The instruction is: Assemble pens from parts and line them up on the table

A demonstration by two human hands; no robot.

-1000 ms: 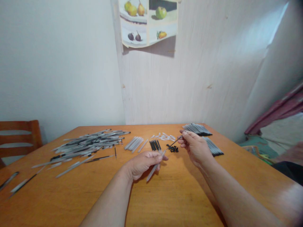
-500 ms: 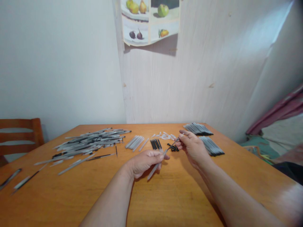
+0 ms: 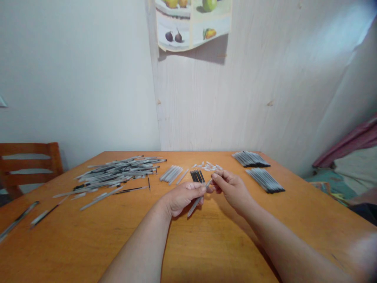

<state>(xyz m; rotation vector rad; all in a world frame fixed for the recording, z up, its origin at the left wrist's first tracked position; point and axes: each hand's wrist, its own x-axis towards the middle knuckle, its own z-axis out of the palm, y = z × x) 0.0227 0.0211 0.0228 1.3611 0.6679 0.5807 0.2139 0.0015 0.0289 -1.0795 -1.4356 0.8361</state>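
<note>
My left hand (image 3: 184, 197) is closed around a clear pen barrel (image 3: 193, 209), which slants toward me out of the fist. At the barrel's upper end my right hand (image 3: 232, 188) pinches the thin tip of a refill (image 3: 209, 182), most of it inside the barrel or hidden by fingers. Just beyond the hands lies a row of dark refills (image 3: 197, 176). Small white pieces (image 3: 207, 166) are scattered behind them. Left of the refills are clear barrels (image 3: 171, 174) side by side and a single loose barrel (image 3: 182, 177).
A big heap of pens and parts (image 3: 118, 173) covers the table's left. Two neat stacks of pens with black ends, a far one (image 3: 250, 158) and a nearer one (image 3: 265, 180), lie at the right. Loose parts (image 3: 44, 217) lie front left. A wooden chair (image 3: 29, 163) stands beyond.
My right hand has come down and left toward my left hand, and the dark refill has slid into the barrel. The view has shifted slightly. The small black pieces are now hidden behind my right hand.
</note>
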